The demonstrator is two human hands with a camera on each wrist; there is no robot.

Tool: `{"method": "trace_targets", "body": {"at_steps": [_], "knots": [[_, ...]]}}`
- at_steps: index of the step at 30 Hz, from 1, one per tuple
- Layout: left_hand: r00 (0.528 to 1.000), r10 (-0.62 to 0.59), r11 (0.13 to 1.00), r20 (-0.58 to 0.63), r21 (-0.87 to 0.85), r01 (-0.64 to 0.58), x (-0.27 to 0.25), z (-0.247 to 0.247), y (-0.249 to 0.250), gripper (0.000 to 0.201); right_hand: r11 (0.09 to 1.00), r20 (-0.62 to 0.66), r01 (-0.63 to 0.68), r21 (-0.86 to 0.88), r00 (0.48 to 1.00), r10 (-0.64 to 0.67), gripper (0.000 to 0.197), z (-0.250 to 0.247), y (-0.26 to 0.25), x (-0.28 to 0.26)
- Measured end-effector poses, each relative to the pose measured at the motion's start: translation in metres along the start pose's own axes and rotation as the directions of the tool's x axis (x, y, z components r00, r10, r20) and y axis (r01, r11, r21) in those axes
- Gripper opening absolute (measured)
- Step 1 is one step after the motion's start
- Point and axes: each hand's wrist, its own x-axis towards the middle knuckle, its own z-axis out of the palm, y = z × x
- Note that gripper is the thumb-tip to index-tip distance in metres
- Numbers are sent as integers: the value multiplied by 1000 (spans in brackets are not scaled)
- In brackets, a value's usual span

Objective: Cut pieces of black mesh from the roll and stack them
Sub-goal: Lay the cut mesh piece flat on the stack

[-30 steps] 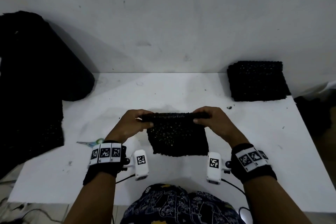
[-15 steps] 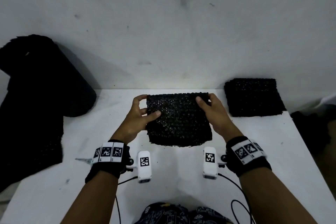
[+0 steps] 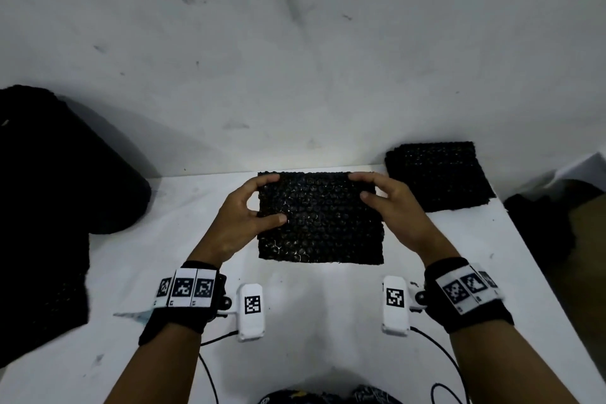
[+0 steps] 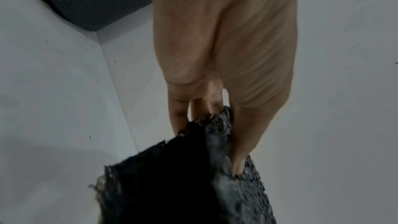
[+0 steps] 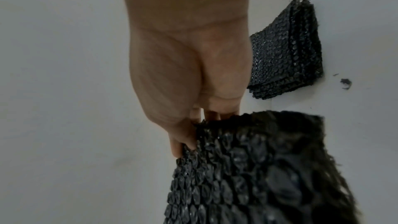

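Observation:
A cut square of black mesh (image 3: 319,216) hangs above the white table (image 3: 295,305), held up by both hands. My left hand (image 3: 244,210) pinches its upper left corner, thumb on the near face and fingers behind; the mesh piece (image 4: 193,176) shows the same pinch in the left wrist view. My right hand (image 3: 392,203) pinches the upper right corner of the mesh piece (image 5: 247,168). A stack of cut mesh pieces (image 3: 437,175) lies at the table's far right against the wall; this stack (image 5: 286,54) is just beyond my right hand. The big black mesh roll (image 3: 65,167) sits at the left.
Loose mesh from the roll (image 3: 39,289) drapes over the table's left part. A pair of scissors (image 3: 134,315) lies partly hidden under my left wrist. The white wall (image 3: 295,59) rises right behind the table. A dark object (image 3: 541,226) sits off the right edge.
Both hands have lifted the mesh piece off the table and carried it away from me, toward the wall. It now hangs flat between them, closer to the stack.

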Motion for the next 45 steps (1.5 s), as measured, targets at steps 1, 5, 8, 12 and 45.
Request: {"method": "trace_targets", "body": {"at_steps": [1, 5, 8, 12, 45], "knots": [[1000, -2, 1000, 3, 10, 2, 4, 5, 2, 73, 999, -9, -9, 37, 1000, 10, 36, -7, 0, 1], [999, -17, 1000, 41, 4, 17, 24, 28, 6, 82, 999, -33, -27, -25, 999, 26, 39, -38, 9, 9], [996, -22, 999, 83, 39, 18, 41, 48, 2, 89, 994, -15, -70, -82, 997, 69, 41, -63, 21, 15], [987, -19, 988, 158, 152, -5, 65, 76, -4, 101, 986, 114, -155, -62, 980, 161, 84, -101, 32, 19], [941, -304, 745, 150, 653, 137, 314, 291, -88, 133, 684, 107, -183, -706, 927, 359, 99, -331, 188, 183]]}}
